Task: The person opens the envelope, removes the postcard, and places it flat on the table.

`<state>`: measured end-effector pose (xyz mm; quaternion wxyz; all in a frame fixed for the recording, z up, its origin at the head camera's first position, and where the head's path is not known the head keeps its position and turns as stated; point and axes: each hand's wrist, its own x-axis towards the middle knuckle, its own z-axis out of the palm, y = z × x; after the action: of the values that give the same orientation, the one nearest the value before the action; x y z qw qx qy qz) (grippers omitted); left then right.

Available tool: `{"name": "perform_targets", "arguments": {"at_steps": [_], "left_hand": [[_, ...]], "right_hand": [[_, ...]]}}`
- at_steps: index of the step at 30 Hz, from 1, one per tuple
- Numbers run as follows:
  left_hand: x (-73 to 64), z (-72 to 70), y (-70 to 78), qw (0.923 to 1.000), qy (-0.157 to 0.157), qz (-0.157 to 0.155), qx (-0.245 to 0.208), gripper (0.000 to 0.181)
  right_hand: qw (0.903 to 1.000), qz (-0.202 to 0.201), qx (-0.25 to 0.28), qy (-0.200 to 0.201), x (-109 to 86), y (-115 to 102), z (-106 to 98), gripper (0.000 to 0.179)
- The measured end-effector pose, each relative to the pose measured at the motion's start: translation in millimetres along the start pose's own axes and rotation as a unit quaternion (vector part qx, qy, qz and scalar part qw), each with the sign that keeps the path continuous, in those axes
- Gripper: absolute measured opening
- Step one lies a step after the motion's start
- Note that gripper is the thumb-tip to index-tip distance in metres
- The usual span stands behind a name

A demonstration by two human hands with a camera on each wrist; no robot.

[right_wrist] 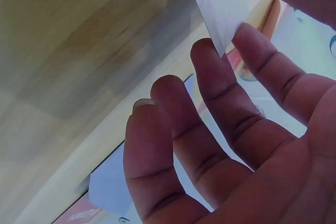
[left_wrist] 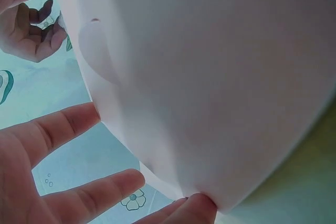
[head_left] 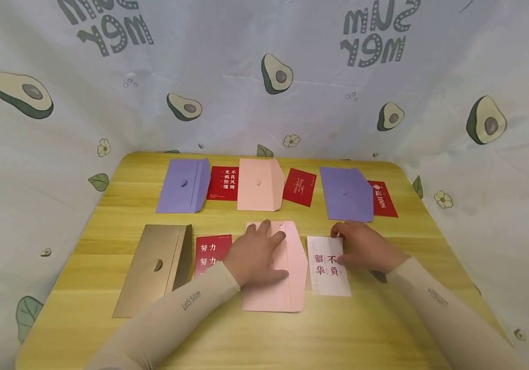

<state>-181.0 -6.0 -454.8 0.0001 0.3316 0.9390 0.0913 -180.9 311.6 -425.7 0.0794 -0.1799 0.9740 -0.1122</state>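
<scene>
In the head view my left hand (head_left: 257, 254) lies over a pink envelope (head_left: 295, 267) at the table's front middle, fingers spread. The left wrist view has its straight fingers touching the edge of the envelope (left_wrist: 210, 77), near a half-round notch. To the right lies a white card (head_left: 326, 282) printed with red characters. My right hand (head_left: 368, 249) holds this card at its upper right edge, the index finger by the corner and the thumb lower down. In the right wrist view the corner of the card (right_wrist: 218, 9) meets the fingertips, and the other fingers are loosely bent.
A gold envelope (head_left: 148, 272) and a red card (head_left: 213, 249) lie on the left. Along the back are a purple envelope (head_left: 178, 187), a pink envelope (head_left: 257, 187), another purple envelope (head_left: 345, 192) and red cards (head_left: 300, 187). Avocado-print cloth (head_left: 227, 123) surrounds the wooden table (head_left: 329, 334).
</scene>
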Motion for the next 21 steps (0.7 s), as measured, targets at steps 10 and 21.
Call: {"name": "perform_targets", "arguments": {"at_steps": [10,21], "left_hand": [[1.7,-0.2,1.7,1.0,-0.008,0.0,-0.002,0.083],[3.3,1.6,2.8,0.9999,-0.013,-0.003,0.006,0.082]], "right_hand": [[0.9999,0.007,-0.003,-0.008,3.8,-0.5,-2.6,0.055],[0.9997,0.015,0.004,-0.02,4.1,3.4,-0.6,0.053]]}}
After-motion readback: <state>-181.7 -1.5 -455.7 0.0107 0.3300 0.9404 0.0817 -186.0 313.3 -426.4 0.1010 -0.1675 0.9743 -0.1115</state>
